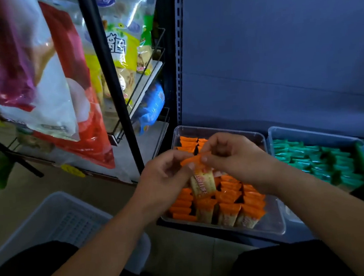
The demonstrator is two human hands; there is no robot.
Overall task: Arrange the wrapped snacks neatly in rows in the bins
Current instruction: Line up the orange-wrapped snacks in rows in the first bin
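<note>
My left hand (168,171) and right hand (228,156) pinch one orange snack (201,179) above the clear bin (277,226), its long axis pointing down toward the near row.

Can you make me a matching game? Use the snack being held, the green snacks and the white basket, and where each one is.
Things:
1. orange-and-cream wrapped snack
2. green wrapped snacks
3. white slotted plastic basket

Places:
A. on the tan floor, at the left
B. in the right clear plastic bin
C. pinched between the left hand and the right hand

Pairs: 1-C, 2-B, 3-A
</note>
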